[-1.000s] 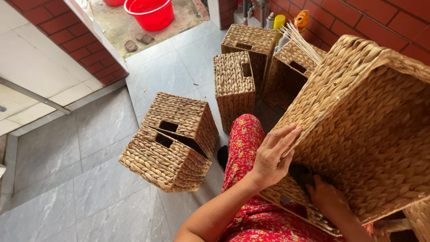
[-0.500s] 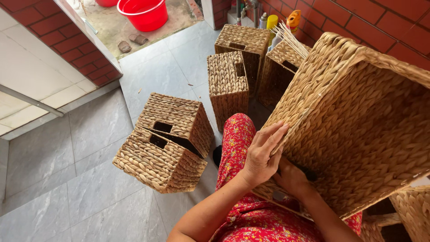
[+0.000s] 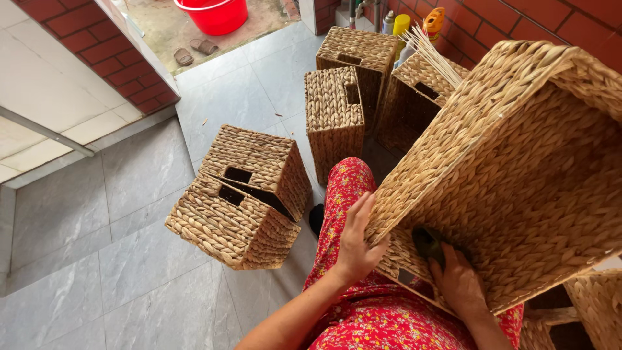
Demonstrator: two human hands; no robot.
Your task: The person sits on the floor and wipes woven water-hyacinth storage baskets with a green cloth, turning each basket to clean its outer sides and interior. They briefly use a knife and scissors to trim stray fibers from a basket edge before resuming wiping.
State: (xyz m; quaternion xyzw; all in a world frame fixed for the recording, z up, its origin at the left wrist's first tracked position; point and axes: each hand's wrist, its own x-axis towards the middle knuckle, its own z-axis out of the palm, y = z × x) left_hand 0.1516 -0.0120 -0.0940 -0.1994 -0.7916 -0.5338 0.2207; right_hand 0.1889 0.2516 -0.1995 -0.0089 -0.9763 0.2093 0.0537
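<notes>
A large woven straw basket [image 3: 518, 168] lies tilted over my lap, its base turned up toward me. My left hand [image 3: 355, 243] rests flat against the basket's near corner, fingers spread upward. Against the basket's underside my right hand [image 3: 457, 282] grips a small dark tool [image 3: 427, 243]. My legs in red flowered cloth [image 3: 376, 311] lie under the basket.
Two woven baskets [image 3: 243, 194] lie nested on their sides on the grey tiled floor to the left. More baskets [image 3: 337, 110] stand behind, one holding thin sticks [image 3: 434, 55]. A red bucket [image 3: 217, 13], sandals, a brick wall and bottles sit at the back.
The view has shifted slightly and the big basket sits closer. My right hand has slid up along its underside with the dark tool; my left hand stays pressed on the corner.
</notes>
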